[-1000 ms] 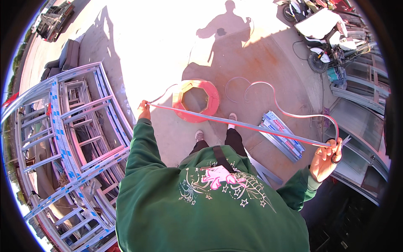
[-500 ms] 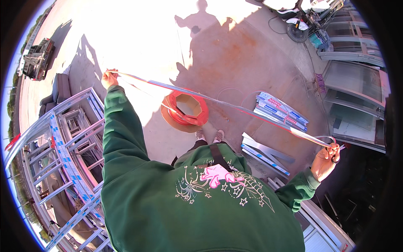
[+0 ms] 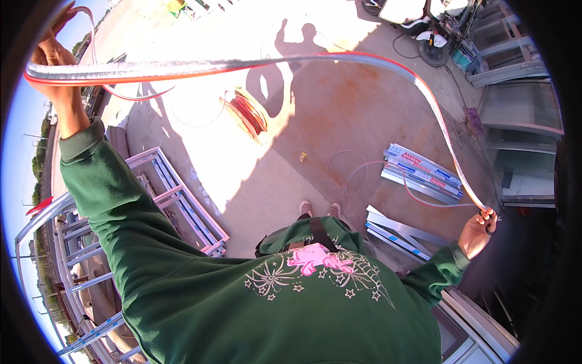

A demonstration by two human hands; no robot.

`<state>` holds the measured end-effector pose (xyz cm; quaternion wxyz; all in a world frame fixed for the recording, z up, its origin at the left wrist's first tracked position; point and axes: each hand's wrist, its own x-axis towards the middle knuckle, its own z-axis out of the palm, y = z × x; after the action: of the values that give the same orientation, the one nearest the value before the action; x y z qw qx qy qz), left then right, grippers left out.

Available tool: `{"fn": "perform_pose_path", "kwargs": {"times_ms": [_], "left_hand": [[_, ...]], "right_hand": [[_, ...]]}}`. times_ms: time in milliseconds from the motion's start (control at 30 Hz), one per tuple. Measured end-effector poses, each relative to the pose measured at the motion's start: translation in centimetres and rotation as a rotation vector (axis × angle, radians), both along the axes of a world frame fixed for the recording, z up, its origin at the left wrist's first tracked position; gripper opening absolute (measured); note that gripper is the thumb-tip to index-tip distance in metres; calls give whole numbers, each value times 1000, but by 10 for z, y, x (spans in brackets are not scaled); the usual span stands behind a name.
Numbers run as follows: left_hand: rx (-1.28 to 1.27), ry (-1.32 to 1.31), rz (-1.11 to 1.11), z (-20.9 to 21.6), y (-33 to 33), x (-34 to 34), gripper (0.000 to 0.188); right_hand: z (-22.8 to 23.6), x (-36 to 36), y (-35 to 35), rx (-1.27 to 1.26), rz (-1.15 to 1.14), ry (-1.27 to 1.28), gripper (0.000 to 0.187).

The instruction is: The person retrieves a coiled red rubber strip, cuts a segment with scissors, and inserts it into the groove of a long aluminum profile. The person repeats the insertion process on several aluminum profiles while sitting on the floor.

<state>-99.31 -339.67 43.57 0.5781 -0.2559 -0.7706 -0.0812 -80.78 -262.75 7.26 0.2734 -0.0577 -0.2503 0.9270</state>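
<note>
A long bundle of silvery-white and red cable (image 3: 200, 70) runs between my hands, sagging into a curve on the right. My left hand (image 3: 56, 64), raised at the far upper left, has the bundle wrapped round it; a loose end loops up beside the fingers. Low on the right, my right hand (image 3: 476, 233) pinches the other end. A black ring handle, apparently of small scissors (image 3: 490, 229), shows at its fingers. One thin strand trails from that hand to the ground. Ahead, an orange-red cable spool (image 3: 247, 115) lies on its side, with thin loops of strand around it.
Wrapped metal profiles (image 3: 421, 173) lie on the concrete to the right, with more strips (image 3: 394, 233) nearer me. Metal frames (image 3: 182, 200) stand at left. Glass panels (image 3: 521, 127) lean at far right below a parked motor scooter (image 3: 433, 45). A small yellow object (image 3: 303, 156) lies ahead.
My left hand has swung up and outward to the left, carrying the bundle higher. The spool has gone from lying flat near my feet to lying on its side farther off. My right hand stays nearly still.
</note>
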Motion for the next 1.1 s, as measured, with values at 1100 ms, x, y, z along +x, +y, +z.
{"fn": "perform_pose_path", "kwargs": {"times_ms": [1100], "left_hand": [[128,-1518,-454,-423,199,109,30]], "right_hand": [[29,29,-27,595,-222,-399,23]]}}
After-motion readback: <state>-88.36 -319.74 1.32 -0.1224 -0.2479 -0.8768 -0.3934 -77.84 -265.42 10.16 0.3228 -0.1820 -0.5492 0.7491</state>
